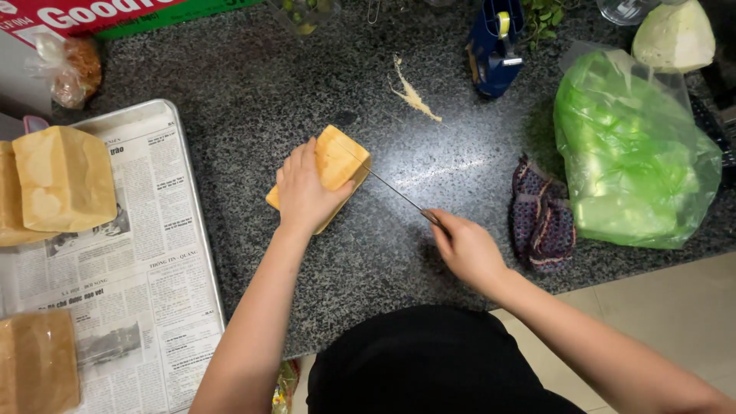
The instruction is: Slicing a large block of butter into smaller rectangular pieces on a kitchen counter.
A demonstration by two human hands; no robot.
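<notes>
In the middle of the frame, a block of yellow bread (337,162) lies on the dark speckled bench (253,92). The left hand (305,192) rests on top of the block, the palm down and the fingers bent over its near side, so it presses the block in place. The right hand (469,249), at lower centre right, is closed around the handle of a thin knife (395,192); the blade goes diagonally up and to the left and touches the right end of the block. At the left side of the frame a metal tray (201,230) is lined with newspaper (146,284), and on it stand a pale bread loaf (65,178) in the upper part and a browner loaf (37,360) at the lower left corner. At the right side lies a green plastic bag (632,153), and above it, in the upper right corner, a piece of pale cabbage (675,37). Just left of the bag, near the right hand, lies a small dark crocheted cloth (540,215). At the top centre stands a blue tape dispenser (494,46), and left of it a small heap of yellow crumbs (414,93) is on the bench, well apart from the block.
</notes>
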